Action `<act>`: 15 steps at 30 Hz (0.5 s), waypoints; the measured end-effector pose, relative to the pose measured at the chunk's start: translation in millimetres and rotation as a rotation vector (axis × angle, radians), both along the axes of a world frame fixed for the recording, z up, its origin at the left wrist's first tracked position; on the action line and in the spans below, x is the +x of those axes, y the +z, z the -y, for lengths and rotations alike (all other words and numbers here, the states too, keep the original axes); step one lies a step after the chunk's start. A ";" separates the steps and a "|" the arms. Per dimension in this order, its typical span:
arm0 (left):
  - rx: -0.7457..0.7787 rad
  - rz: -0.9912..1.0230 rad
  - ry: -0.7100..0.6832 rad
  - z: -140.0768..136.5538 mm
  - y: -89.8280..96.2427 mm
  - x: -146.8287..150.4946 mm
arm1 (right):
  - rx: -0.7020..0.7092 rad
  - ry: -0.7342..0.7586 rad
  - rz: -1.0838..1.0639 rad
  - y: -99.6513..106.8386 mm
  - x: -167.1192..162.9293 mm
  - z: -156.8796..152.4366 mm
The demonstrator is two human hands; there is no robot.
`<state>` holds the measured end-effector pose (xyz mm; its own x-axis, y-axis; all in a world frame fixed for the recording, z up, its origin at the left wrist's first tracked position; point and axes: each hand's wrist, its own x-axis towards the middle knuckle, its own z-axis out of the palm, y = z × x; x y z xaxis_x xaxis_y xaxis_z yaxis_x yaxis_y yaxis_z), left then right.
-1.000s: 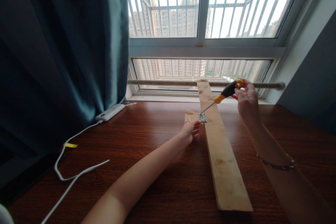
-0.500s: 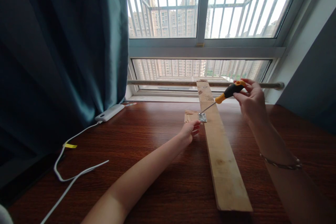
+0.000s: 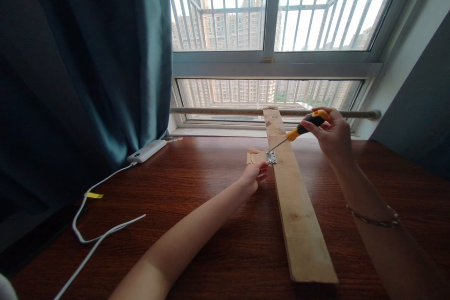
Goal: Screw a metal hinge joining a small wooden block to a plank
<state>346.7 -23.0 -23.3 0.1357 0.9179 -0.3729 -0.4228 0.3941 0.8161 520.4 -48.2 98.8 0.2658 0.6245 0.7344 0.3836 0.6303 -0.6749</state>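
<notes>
In my right hand (image 3: 335, 138) is a yellow and black screwdriver (image 3: 307, 124), held by its handle. Its thin metal shaft slants down to the left, and the tip meets a small silver hinge (image 3: 270, 157). The hinge lies across the joint between a long wooden board (image 3: 298, 206) and a short wooden piece (image 3: 256, 154) at its left. My left hand (image 3: 255, 177) has its fingers closed at the near edge of the short piece, the fingertips close to the hinge. What lies under those fingers is partly hidden.
The reddish-brown wooden surface (image 3: 197, 187) carries everything. A white power strip (image 3: 146, 151) with a white cable (image 3: 75, 225) lies at the left, beside a dark blue curtain (image 3: 140, 56). The board's far end reaches a horizontal rail (image 3: 218, 111) before the window.
My right hand has shifted slightly left and its grip on the screwdriver handle has turned. The tip stays at the hinge. My left hand and the boards look unmoved.
</notes>
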 end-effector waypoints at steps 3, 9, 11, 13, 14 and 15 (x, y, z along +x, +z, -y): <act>-0.001 0.003 0.003 -0.2 -0.9 0.1 | 0.033 -0.260 0.086 -2.9 -5.7 2.4; -0.001 0.010 -0.002 -1.7 -2.8 0.3 | -0.089 -0.193 0.066 -4.5 -4.1 2.5; 0.002 0.008 -0.004 -1.4 -2.3 0.3 | -0.162 0.043 -0.002 -0.4 -1.0 3.7; 0.009 0.008 -0.007 -0.9 -1.5 0.2 | -0.207 0.211 -0.033 4.7 1.3 6.2; 0.013 0.008 -0.009 -0.7 -1.2 0.1 | -0.221 0.273 -0.026 6.9 2.0 7.5; 0.017 0.009 -0.010 -0.5 -1.0 0.0 | -0.230 0.323 -0.007 8.6 2.4 8.7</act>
<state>346.7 -22.4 -24.4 0.1484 0.9227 -0.3558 -0.4261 0.3844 0.8190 522.8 -56.9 107.4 0.0331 0.8250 0.5642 0.1856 0.5496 -0.8146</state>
